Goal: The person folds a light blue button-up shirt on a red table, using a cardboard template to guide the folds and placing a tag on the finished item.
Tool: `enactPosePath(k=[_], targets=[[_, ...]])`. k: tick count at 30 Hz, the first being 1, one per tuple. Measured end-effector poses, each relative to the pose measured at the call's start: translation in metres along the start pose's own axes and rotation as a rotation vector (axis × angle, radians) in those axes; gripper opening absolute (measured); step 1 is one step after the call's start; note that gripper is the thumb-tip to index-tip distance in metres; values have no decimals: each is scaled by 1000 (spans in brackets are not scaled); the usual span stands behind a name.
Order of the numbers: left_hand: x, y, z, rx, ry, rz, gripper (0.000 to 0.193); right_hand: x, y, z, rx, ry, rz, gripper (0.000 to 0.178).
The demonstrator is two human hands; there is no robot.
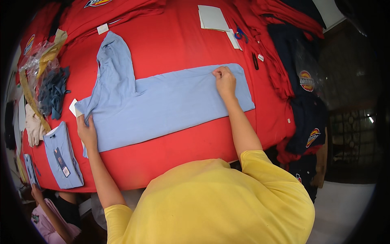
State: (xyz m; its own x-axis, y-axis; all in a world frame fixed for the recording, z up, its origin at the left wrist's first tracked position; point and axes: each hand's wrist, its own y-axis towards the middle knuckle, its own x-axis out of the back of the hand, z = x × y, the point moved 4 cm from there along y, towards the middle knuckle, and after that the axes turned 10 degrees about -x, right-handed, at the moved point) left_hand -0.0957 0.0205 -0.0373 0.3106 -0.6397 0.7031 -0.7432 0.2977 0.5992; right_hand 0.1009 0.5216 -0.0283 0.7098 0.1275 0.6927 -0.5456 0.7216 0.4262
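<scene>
A light blue shirt (170,99) lies lengthwise across the red cloth, its body folded into a long strip. One sleeve (115,61) sticks out away from me at the left end. At that end my left hand (87,132) is closed on the shirt's edge, near a white card (73,107) that peeks out from under the fabric. Toward the other end, my right hand (225,83) has its fingertips pinched together on the shirt's upper layer, close to the far edge.
A folded blue shirt with a dark tag (63,156) lies at left, near a person's hand (37,194). Clear plastic (38,61) and dark cloth (53,91) sit beyond. White papers (213,18) and blue-handled scissors (241,35) are at far right. Dark garments (302,110) hang over the right edge.
</scene>
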Motion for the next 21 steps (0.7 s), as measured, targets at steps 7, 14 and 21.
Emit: enactPosePath(k=[7,14,21], targets=[[2,-3,3,48,33,14,24,-1,35,-46,-493,416,273,18],[5,-3,-3,39,-30,-47,26,2,36,-52,-663,967,200,21],[12,-6,-5,55,-34,-75,23,67,-77,112,-60,508,1534,23]])
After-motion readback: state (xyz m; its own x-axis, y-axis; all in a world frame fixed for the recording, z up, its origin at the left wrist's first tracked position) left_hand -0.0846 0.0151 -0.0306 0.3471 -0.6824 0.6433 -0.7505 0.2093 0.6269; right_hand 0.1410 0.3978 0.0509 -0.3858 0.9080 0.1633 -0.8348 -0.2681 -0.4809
